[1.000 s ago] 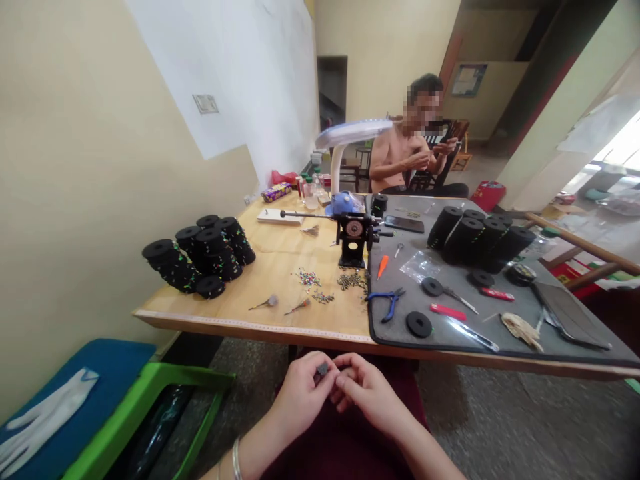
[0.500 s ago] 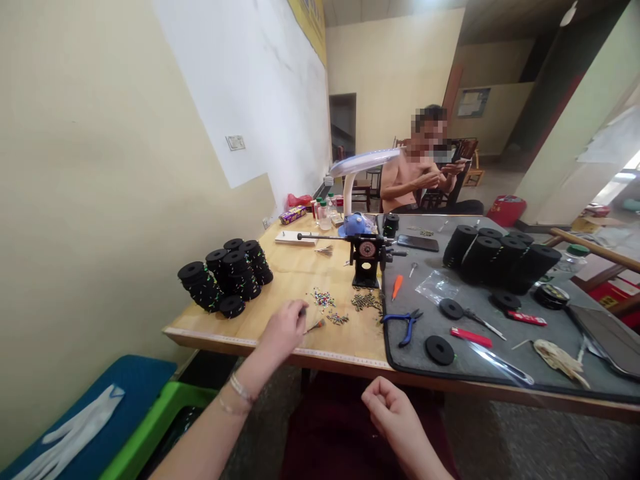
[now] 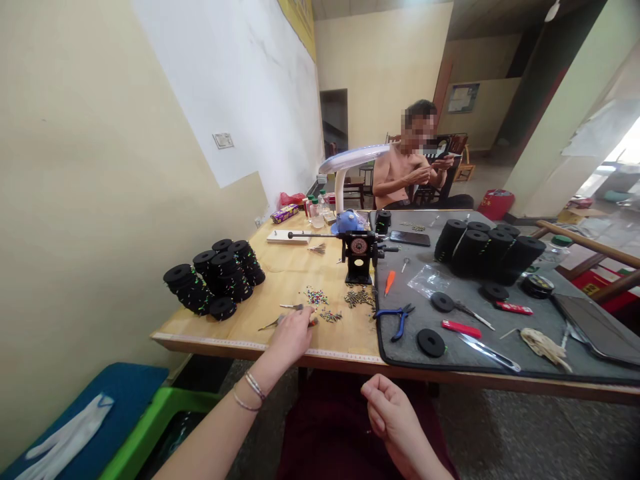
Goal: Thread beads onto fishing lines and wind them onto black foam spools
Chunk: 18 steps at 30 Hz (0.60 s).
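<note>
My left hand (image 3: 294, 333) is low over the front of the wooden table, palm down, fingers stretched forward and tips partly hidden. By its fingertips lies a thin tool with a dark handle (image 3: 299, 307). Another slim metal tool (image 3: 270, 325) runs partly beneath the hand. Just beyond are a pile of small multicoloured beads (image 3: 317, 295) and a scatter of small metallic pieces with coloured bits (image 3: 331, 316). My right hand (image 3: 393, 412) is closed in a pinch above my lap, in front of the table edge; whatever it holds is too small to make out.
A black winding device (image 3: 359, 257) with a long rod stands mid-table beside bronze-coloured pieces (image 3: 359, 297). Black foam spools (image 3: 225, 270) are stacked left, more (image 3: 480, 247) right. Blue-handled pliers (image 3: 399, 321) and an orange-handled tool (image 3: 390, 283) lie on the grey mat. A person (image 3: 410, 167) sits opposite.
My left hand has moved slightly right and forward, flattening over the tools; the dark-handled tool now shows on the table beside it. My right hand stays pinched. The view has shifted slightly.
</note>
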### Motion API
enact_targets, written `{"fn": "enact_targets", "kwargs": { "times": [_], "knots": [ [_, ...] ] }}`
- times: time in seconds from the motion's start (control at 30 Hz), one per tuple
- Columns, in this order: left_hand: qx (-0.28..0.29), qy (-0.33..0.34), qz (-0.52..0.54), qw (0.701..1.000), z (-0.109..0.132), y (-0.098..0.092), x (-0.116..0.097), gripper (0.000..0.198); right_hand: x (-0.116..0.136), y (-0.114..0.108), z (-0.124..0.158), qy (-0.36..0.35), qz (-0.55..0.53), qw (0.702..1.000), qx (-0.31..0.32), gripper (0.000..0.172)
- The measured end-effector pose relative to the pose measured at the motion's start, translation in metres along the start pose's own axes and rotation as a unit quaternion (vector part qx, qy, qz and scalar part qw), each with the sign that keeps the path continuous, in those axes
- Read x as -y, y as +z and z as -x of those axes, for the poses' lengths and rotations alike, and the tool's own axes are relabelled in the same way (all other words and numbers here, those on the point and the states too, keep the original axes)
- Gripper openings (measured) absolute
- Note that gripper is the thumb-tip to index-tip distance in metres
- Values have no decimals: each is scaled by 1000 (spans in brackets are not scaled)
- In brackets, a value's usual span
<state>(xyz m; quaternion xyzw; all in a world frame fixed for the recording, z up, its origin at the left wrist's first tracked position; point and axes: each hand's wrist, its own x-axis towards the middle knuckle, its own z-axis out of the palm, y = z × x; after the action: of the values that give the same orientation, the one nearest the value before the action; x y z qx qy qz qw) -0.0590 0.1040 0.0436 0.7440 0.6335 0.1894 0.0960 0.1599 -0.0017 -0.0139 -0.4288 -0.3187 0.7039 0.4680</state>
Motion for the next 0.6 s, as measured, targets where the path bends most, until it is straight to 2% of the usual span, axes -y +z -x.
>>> {"fn": "enact_targets", "kwargs": {
  "times": [0.13, 0.2, 0.23, 0.27, 0.33, 0.4, 0.43, 0.5, 0.6],
  "knots": [
    [-12, -4, 58, 998, 6, 7, -3, 28, 2, 0, 2, -7, -23, 1000, 5, 40],
    [6, -12, 166, 986, 19, 12, -11, 26, 4, 2, 4, -16, -25, 1000, -4, 39],
    [29, -30, 265, 963, 30, 15, -16, 25, 5, 3, 5, -21, -23, 999, -10, 39],
    [65, -62, 374, 923, 41, 20, -23, 24, 5, 4, 6, -26, -19, 999, -16, 40],
    [135, -135, 533, 824, 66, 31, -37, 22, 4, 7, 8, -29, -6, 999, -25, 40],
    [159, -207, 619, 740, 88, 42, -50, 21, 3, 10, 9, -25, 12, 999, -30, 41],
    [162, -231, 642, 713, 97, 47, -55, 23, 3, 10, 10, -21, 23, 999, -32, 42],
    [160, -254, 661, 688, 107, 53, -63, 26, 2, 11, 10, -13, 47, 998, -34, 43],
    [166, -245, 653, 697, 113, 57, -67, 27, 2, 12, 10, -2, 78, 996, -32, 44]
  ]
}}
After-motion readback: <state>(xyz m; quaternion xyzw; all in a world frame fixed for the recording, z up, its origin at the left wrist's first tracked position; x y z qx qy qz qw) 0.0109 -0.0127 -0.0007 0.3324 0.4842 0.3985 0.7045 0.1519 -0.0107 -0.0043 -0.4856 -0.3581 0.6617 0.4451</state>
